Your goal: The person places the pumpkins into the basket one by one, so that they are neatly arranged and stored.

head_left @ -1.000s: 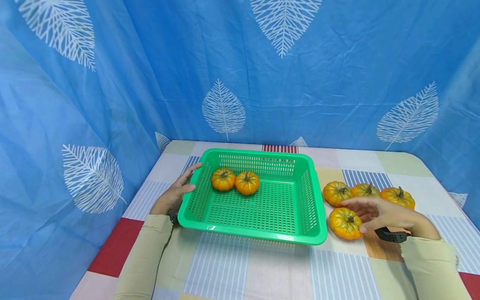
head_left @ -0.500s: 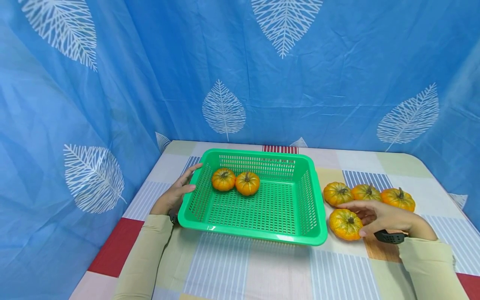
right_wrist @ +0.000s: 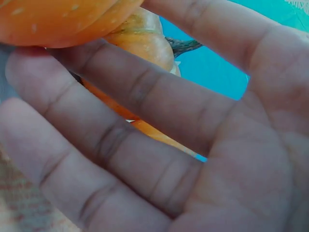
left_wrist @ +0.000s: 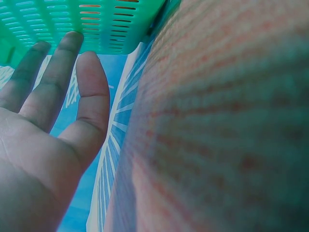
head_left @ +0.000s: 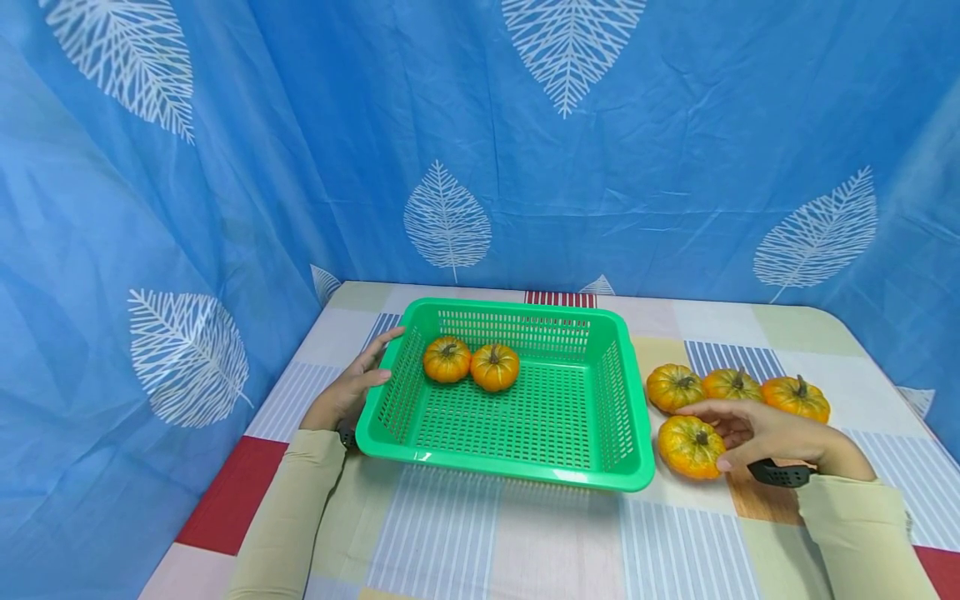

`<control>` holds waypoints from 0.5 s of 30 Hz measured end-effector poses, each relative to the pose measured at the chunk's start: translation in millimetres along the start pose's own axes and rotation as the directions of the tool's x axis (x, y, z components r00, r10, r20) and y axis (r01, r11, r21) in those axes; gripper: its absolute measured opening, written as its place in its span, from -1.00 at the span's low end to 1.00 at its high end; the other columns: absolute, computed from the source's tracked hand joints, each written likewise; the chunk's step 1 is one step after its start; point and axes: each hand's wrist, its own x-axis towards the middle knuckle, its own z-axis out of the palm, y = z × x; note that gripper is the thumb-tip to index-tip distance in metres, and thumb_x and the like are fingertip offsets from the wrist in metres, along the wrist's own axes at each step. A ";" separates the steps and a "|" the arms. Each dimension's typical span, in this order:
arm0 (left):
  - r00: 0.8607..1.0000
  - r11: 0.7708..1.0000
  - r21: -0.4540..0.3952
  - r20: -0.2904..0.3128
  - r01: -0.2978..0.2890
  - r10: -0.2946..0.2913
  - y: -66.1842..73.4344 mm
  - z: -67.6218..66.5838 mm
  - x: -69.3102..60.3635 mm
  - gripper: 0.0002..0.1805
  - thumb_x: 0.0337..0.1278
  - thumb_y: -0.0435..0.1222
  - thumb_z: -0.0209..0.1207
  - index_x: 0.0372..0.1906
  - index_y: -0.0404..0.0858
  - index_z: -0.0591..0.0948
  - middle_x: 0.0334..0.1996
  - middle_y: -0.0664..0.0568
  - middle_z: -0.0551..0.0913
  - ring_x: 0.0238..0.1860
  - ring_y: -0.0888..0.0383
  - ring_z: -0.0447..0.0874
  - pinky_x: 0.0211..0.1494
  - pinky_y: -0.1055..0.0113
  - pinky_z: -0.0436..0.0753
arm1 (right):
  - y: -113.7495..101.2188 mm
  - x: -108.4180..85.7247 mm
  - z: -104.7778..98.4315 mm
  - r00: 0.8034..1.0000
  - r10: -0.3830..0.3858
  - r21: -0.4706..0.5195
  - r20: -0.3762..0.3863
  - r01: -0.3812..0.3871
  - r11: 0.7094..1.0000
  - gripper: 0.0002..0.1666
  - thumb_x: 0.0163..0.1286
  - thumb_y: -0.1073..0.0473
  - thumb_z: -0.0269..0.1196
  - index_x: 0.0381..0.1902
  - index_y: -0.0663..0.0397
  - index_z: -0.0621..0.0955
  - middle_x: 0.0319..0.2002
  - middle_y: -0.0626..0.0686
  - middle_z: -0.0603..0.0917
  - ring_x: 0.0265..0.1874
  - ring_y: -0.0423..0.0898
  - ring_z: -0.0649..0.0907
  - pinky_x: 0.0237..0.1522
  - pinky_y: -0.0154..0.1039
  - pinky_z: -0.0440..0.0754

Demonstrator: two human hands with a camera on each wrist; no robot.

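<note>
One pumpkin sits on the cloth, just right of the basket. Right hand: grasping this pumpkin, thumb at its near right side, fingers at its far side; in the right wrist view, fingertips meet its skin. Left hand: released, fingers extended beside the basket's left wall, thumb near the rim; firmness of contact cannot be told. Three others stand in a row behind the grasped one. Two more lie inside the basket, side by side, toward its far left. Blue curtain behind, white leaf prints.
</note>
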 end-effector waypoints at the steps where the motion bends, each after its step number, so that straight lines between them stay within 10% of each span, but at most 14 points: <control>1: 1.000 1.000 -0.003 0.001 -0.003 0.003 -0.2 0.2 0.0 -0.15 0.57 0.04 0.19 0.76 0.09 0.07 0.69 -0.48 -0.19 0.37 0.31 0.43 0.37 0.25 0.63 | -0.5 0.0 0.1 1.000 -0.005 -0.006 -0.001 0.005 1.000 -0.17 0.45 0.51 0.31 0.57 -0.20 0.52 0.41 -0.36 0.56 0.22 -0.27 0.63 0.08 -0.30 0.71; 15: 1.000 1.000 0.002 0.001 -0.009 0.009 0.9 0.9 0.5 -0.14 0.56 0.05 0.19 0.76 0.06 0.07 0.69 -0.49 -0.19 0.37 0.32 0.43 0.38 0.25 0.62 | -14.3 -3.4 3.5 0.993 -0.081 -0.235 -0.087 0.058 0.970 -0.12 0.44 0.54 0.30 0.61 -0.15 0.45 0.41 -0.46 0.50 0.24 -0.36 0.60 0.06 -0.34 0.71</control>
